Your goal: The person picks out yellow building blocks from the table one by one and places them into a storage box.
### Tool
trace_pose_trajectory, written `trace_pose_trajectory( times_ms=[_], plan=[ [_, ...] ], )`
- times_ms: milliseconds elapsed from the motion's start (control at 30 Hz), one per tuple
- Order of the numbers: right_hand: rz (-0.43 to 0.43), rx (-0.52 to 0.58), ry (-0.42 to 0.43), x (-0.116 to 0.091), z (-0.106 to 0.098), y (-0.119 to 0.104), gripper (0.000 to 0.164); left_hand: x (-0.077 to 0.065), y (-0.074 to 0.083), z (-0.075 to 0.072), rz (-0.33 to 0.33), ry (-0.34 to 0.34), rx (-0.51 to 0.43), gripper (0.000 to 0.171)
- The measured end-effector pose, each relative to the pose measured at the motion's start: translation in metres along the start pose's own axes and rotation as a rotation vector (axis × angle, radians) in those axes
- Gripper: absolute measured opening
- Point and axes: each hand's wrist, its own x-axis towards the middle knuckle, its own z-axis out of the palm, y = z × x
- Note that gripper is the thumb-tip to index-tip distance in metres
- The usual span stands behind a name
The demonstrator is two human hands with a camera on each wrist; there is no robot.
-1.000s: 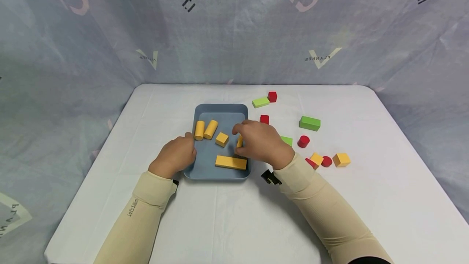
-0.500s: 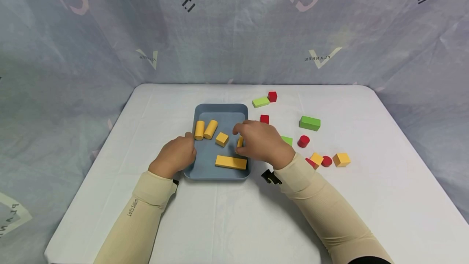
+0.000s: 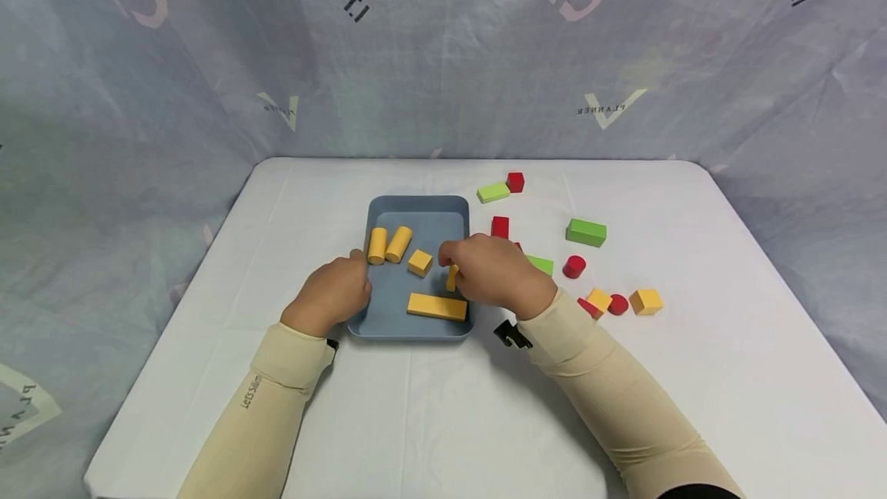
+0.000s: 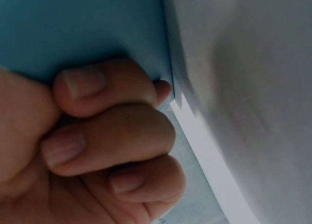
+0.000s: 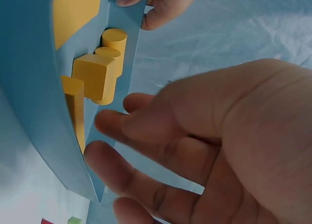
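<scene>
Nearest, we see two beige sleeves (image 3: 259, 399) entering from the bottom of the frame over a white bench (image 3: 402, 422). Left of centre, the left grip (image 3: 327, 293) grasps the left wall of a blue-grey tray (image 3: 384, 318). Right of centre, the right grip (image 3: 495, 272) is over the tray's right wall; in the right wrist view we find it released, fingers loosely bent, just beside a yellow block (image 3: 452, 277) inside that wall. We cannot tell whether a fingertip touches it.

In the tray's lower half lies a yellow bar (image 3: 436, 306); beyond it we see a yellow cube (image 3: 420, 262), then two yellow cylinders (image 3: 398, 244) side by side near the left wall.

At the frame's right, a red disc (image 3: 619, 304) lies on the bench, with a red cylinder (image 3: 574, 266) beyond, then a green block (image 3: 586, 232). Farther up, a light green block (image 3: 493, 192) is beside a red cube (image 3: 515, 182). Farthest, we see a printed grey cloth (image 3: 443, 60) filling the top.
</scene>
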Motion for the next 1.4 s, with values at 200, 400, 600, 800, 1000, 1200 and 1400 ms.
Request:
trace_pose_trajectory(
  times_ms=[200, 400, 600, 800, 1000, 1200, 1400],
  plan=[
    [0.002, -0.036, 0.023, -0.001, 0.000, -0.001, 0.025, 0.000, 0.000, 0.000, 0.000, -0.004, -0.009, 0.018],
    [0.019, -0.021, -0.031, 0.000, 0.003, 0.000, 0.028, 0.000, -0.001, 0.000, -0.001, -0.008, -0.004, 0.017],
    [0.026, -0.022, -0.021, 0.001, 0.001, 0.000, 0.035, 0.000, -0.001, -0.001, -0.001, -0.010, -0.005, 0.018],
    [0.014, -0.030, 0.001, 0.000, -0.002, 0.001, 0.033, 0.000, 0.000, -0.001, -0.007, -0.010, -0.008, 0.019],
    [-0.015, -0.026, 0.033, -0.004, -0.006, 0.003, 0.032, -0.001, 0.000, -0.001, -0.007, -0.018, -0.013, 0.015],
    [-0.015, -0.036, 0.049, -0.006, -0.013, 0.005, 0.031, 0.000, 0.000, -0.001, 0.004, 0.003, -0.012, 0.013],
    [-0.014, 0.002, 0.069, -0.010, -0.017, 0.007, 0.029, 0.000, 0.000, 0.000, 0.001, -0.012, -0.015, 0.022]
  ],
)
